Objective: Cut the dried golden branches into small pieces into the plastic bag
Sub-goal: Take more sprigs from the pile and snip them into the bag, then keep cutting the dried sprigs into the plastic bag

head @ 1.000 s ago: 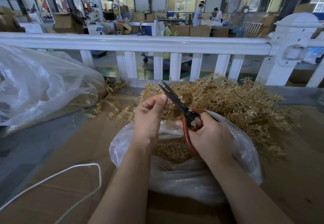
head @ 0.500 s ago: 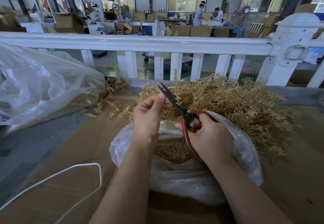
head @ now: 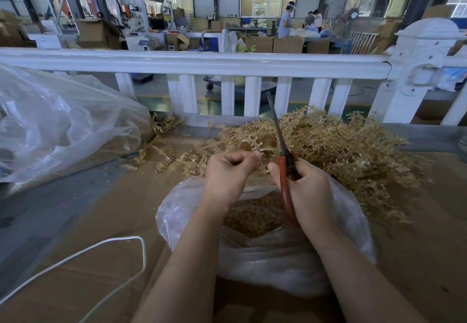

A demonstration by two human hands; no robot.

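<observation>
The dried golden branches are lying in a loose heap on the far right part of the bench, just behind the open plastic bag, which is already holding a layer of small golden pieces. Your left hand is pinching a sprig from the near edge of the heap, fingers curled around it. Your right hand is gripping the red-handled scissors, blades together and pointing up and away from you, just right of the sprig. Both hands are hovering over the bag's mouth, close together. A white cord is looping across the bench to the near left. A larger clear plastic bag is slumping at the far left, with a few stray sprigs beside it. A white railing is running along the far edge.
</observation>
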